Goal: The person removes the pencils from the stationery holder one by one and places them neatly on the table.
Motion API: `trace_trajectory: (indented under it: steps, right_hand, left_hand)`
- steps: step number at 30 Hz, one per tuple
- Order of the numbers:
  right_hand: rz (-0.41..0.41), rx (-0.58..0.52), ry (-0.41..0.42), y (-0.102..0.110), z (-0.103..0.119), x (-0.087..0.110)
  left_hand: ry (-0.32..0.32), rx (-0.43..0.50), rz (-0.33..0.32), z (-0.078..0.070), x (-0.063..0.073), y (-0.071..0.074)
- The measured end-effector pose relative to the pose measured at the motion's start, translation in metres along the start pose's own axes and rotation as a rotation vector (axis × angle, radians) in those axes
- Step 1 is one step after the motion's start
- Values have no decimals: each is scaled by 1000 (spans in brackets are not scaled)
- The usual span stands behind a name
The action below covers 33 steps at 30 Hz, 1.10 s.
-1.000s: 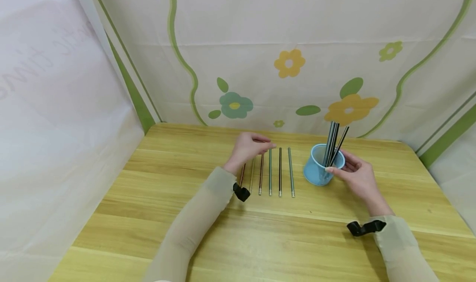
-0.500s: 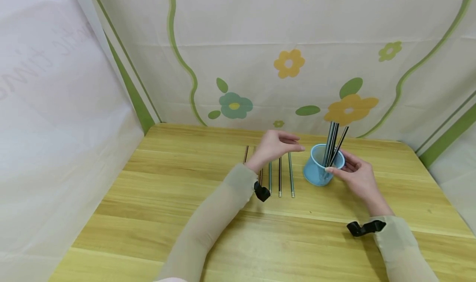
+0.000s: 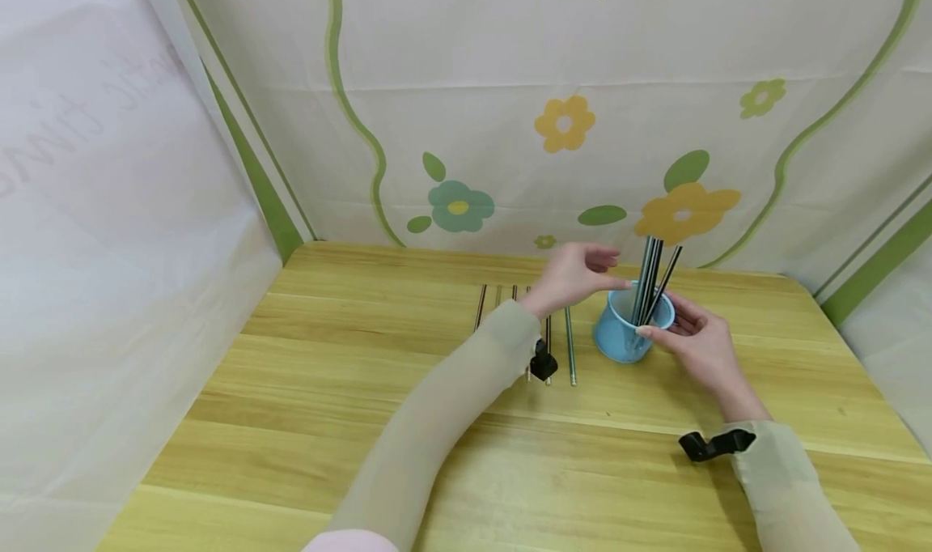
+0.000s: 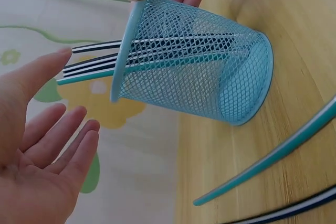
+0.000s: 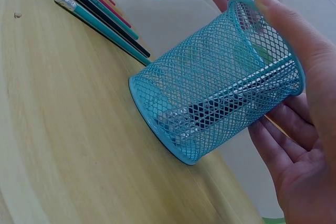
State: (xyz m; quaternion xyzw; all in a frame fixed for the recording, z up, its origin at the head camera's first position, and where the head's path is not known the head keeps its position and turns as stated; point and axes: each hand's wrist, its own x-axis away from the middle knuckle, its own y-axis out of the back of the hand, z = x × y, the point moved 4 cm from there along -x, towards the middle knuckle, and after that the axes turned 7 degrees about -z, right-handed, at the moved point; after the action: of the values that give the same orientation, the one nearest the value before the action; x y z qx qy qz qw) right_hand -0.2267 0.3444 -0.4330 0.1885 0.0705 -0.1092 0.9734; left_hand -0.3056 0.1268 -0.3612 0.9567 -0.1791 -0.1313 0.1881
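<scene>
A light blue mesh pencil cup (image 3: 619, 343) stands upright near the back right of the table. Several black and teal pencils (image 4: 89, 72) lean inside it, their ends above the rim. My right hand (image 3: 702, 350) grips the cup from the right, thumb at the rim and fingers around the far side. Just left of the rim is my left hand (image 3: 571, 277), fingers relaxed and apart, nothing between them. In the left wrist view its thumb overlaps the pencil ends. A row of pencils (image 3: 570, 350) lies on the table, partly hidden under the left forearm; eraser ends face me.
The wooden table (image 3: 291, 422) meets a floral curtain (image 3: 466, 131) along its back edge, and a white curtain (image 3: 109, 212) hangs at the left. Black wrist cameras (image 3: 544, 362) sit on both sleeves.
My left hand has moved right across the row of pencils to the cup's rim, uncovering the leftmost pencils. The right hand and the cup have stayed in place.
</scene>
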Motion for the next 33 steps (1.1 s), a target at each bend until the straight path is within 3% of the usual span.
trace_trajectory:
  steps: [11,22,33]
  right_hand:
    - [7,-4,18,0,1,0]
    - [-1,3,24,0,-1,0]
    - [1,-28,39,0,-1,0]
  left_hand:
    - [12,-14,-5,0,-15,-26]
    - [33,8,-55,12,-14,-48]
    - [75,-5,-105,14,-11,-54]
